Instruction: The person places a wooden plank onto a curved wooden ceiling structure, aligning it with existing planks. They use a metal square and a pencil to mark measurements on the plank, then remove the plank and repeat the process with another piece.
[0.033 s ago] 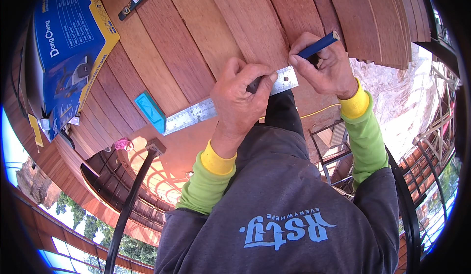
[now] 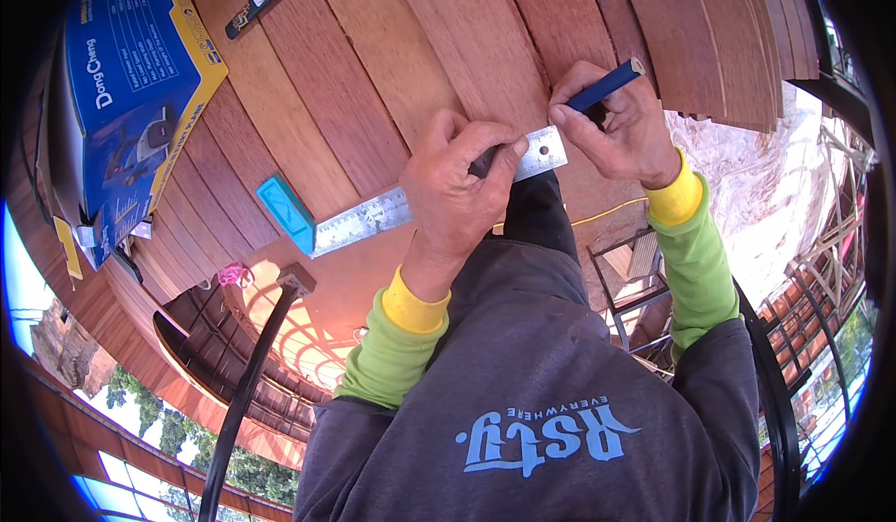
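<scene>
My left hand (image 2: 462, 186) is closed over the steel blade of a try square (image 2: 364, 217), thumb and forefinger near its holed end. The square's cyan handle (image 2: 285, 214) lies at the left against the plank edges. My right hand (image 2: 611, 120) grips a flat blue carpenter's pencil (image 2: 600, 89) just beyond that end, its lower tip hidden by my fingers. Reddish wooden planks (image 2: 336, 74) lie side by side under and ahead of both hands.
A blue-and-yellow box (image 2: 126, 83) sits at the upper left, near a small dark bar (image 2: 254, 7). Curved boards (image 2: 719, 27) are at the upper right. A black post (image 2: 245, 391), a pink item (image 2: 233, 275), a yellow cord (image 2: 611, 212) and metal frames (image 2: 635, 289) appear below the planks.
</scene>
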Tool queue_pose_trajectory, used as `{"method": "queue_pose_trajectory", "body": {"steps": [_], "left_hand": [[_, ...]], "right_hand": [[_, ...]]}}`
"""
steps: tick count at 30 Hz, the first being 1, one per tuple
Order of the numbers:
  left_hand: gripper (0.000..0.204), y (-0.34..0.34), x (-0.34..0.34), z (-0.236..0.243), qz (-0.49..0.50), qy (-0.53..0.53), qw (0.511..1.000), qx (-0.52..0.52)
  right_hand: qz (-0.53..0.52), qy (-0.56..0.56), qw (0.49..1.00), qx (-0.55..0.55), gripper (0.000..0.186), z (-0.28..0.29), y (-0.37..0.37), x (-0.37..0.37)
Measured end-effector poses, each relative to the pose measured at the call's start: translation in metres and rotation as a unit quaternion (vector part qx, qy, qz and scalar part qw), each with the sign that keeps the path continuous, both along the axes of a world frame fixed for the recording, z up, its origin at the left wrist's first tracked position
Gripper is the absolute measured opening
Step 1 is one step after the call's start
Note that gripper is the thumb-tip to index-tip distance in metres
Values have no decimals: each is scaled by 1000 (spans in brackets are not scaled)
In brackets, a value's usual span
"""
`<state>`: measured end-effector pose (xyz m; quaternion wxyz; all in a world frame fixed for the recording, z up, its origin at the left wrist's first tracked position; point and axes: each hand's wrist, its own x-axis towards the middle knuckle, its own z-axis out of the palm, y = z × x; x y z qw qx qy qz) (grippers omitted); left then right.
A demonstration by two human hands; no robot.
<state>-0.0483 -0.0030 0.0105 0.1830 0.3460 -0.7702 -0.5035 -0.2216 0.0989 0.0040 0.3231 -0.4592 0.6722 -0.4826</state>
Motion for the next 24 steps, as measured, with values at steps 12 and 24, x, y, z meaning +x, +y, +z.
{"method": "queue_pose_trajectory", "body": {"steps": [12, 24], "left_hand": [[10, 2, -1, 3, 8, -4, 1000, 15], [18, -4, 34, 32, 4, -76, 997, 28]], "right_hand": [[-81, -167, 982, 38, 15, 16, 4, 0], [-311, -195, 927, -76, 19, 22, 59, 53]]}}
